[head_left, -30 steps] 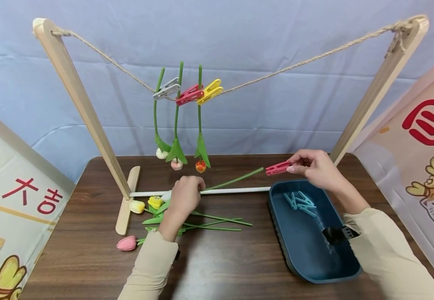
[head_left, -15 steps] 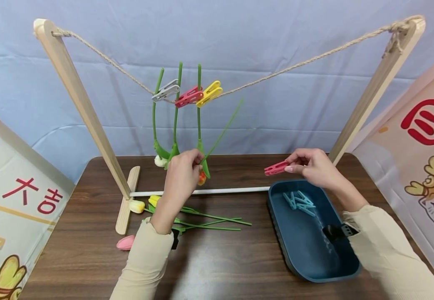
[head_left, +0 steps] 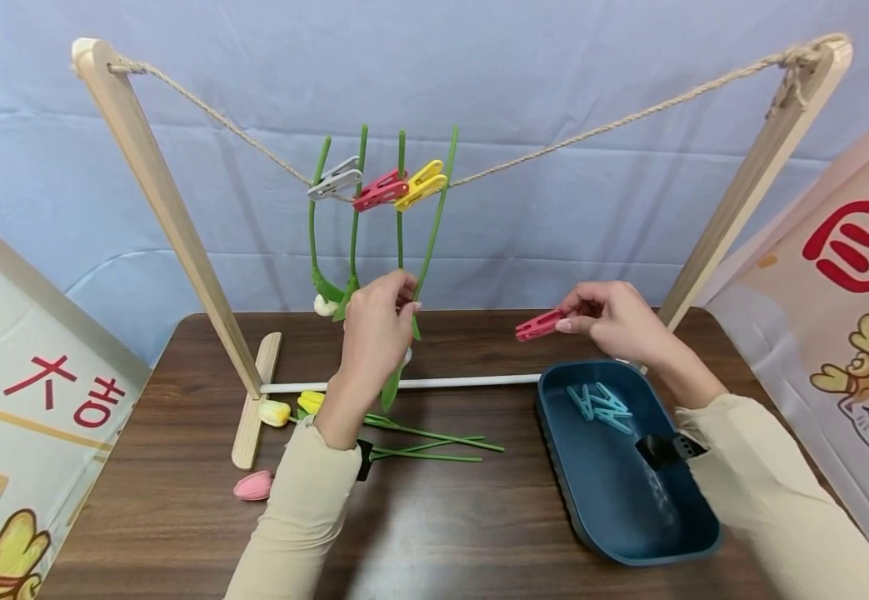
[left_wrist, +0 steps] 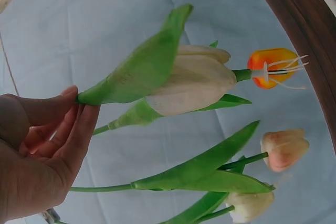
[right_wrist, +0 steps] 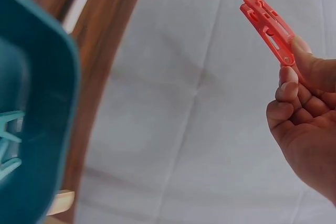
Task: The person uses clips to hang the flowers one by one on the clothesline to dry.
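Note:
My left hand (head_left: 377, 329) pinches an artificial white tulip (left_wrist: 197, 80) at its stem, flower down. The tulip's stem rises past the twine rope (head_left: 591, 132), just right of a yellow clothespin (head_left: 427, 179). In the right hand (head_left: 617, 321), thumb and fingers pinch a red clothespin (right_wrist: 270, 27), held over the far edge of the table. Three tulips hang flower-down from the rope, with a grey clothespin (head_left: 337, 178), another red clothespin (head_left: 380, 192) and the yellow one at their stems. The left wrist view shows an orange tulip (left_wrist: 270, 64) behind the white one.
A dark blue tub (head_left: 576, 500) at the right contains several light blue clothespins (head_left: 602, 406). Loose tulips, including a pink tulip (head_left: 254, 485) and a yellow-white tulip (head_left: 275, 413), lie at the left. Wooden posts (head_left: 164, 217) and a white bar (head_left: 471, 382) form the stand.
My left hand has lifted the white tulip from the table, and its stem has swung upright to the rope. My right hand has shifted slightly left and up with the red clothespin.

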`<state>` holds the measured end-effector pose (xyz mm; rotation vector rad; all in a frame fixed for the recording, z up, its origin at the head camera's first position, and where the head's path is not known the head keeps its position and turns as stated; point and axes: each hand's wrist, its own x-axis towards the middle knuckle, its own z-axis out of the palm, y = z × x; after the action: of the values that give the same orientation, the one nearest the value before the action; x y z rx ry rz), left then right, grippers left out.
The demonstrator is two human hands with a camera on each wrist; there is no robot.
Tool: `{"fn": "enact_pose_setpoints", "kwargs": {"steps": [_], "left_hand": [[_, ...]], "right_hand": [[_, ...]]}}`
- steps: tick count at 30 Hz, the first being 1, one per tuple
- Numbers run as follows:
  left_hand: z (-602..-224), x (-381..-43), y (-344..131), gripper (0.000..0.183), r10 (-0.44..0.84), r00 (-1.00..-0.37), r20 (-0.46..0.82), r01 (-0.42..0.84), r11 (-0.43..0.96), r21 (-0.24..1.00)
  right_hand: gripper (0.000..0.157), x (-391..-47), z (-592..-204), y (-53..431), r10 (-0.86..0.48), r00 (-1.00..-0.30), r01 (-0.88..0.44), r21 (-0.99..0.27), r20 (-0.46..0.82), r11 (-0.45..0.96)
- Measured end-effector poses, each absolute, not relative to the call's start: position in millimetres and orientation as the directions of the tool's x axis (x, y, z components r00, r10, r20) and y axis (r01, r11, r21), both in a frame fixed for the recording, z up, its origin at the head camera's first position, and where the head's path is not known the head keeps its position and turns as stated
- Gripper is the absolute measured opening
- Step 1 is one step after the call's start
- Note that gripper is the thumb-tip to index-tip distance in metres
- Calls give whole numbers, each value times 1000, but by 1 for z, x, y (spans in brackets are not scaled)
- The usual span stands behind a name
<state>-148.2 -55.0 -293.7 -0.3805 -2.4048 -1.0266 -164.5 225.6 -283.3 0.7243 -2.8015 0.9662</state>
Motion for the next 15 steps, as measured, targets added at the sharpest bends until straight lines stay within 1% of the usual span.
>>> {"fn": "enact_pose_setpoints", "kwargs": {"steps": [7,10,15], "left_hand": [[-291,-150,-53,8,42,-834,549,432,668,605],[-290,-151,-52,9,43,-834,550,436,662,610],[-289,-150,-51,9,44,-834,549,439,655,615]], "right_hand": [[5,-171,-242,196,-453,-862,-501,-527,229,687],[5,-173,-221,181,-463,-847,-530,-496,262,688],[5,-176,-192,157,-444,-834,-551,-458,326,698]]}}
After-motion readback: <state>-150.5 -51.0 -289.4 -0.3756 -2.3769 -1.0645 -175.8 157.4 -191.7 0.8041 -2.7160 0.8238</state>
